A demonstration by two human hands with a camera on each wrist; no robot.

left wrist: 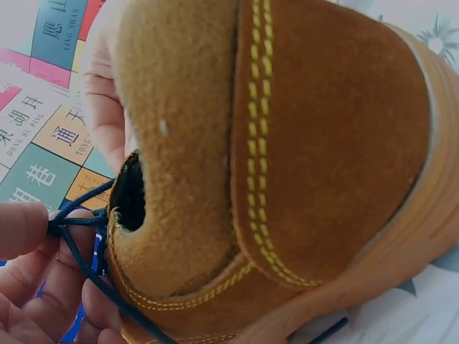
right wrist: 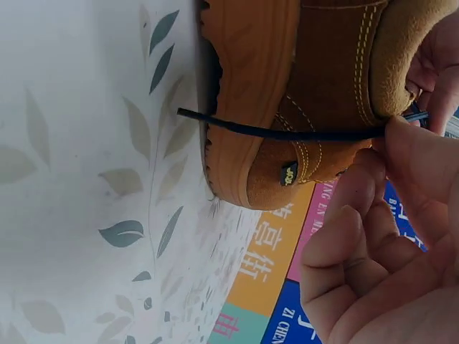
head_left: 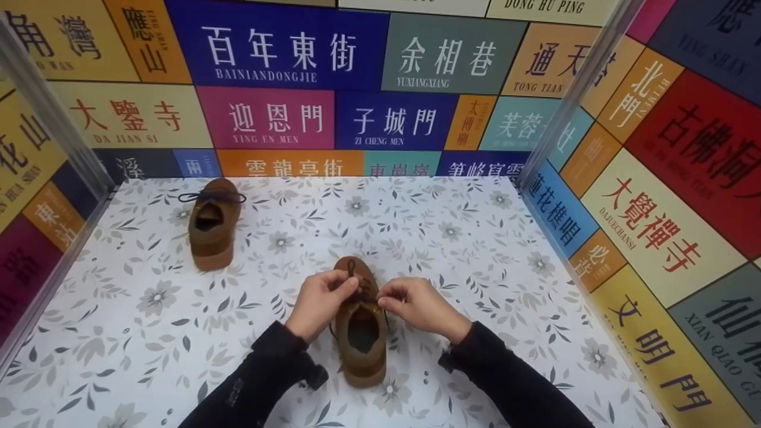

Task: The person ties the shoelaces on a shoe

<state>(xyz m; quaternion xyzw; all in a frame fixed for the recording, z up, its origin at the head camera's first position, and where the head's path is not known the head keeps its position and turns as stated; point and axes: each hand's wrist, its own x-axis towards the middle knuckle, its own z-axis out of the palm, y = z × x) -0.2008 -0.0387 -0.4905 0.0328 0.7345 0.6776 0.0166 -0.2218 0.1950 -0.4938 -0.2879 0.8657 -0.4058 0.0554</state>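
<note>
A brown lace-up shoe [head_left: 364, 371] with yellow stitching stands upright on the floral surface, its toe pointing away from me. Over its lacing, my left hand [head_left: 321, 300] pinches the dark shoelace [left wrist: 86, 269] between thumb and fingertips, where several strands meet; a loop sticks up past the thumb. From the other side, my right hand [head_left: 423, 306] holds another stretch of the lace [right wrist: 301, 135] between thumb and forefinger. The tip of that lace hangs free along the shoe's side. Fingers partly cover the lacing in the head view.
A matching brown shoe [head_left: 213, 252] sits farther back on the left, its lace lying in a bow. White floral covering [head_left: 475, 238] lies under both shoes. Panels with colourful lettering [head_left: 267, 116] rise at the back and both sides.
</note>
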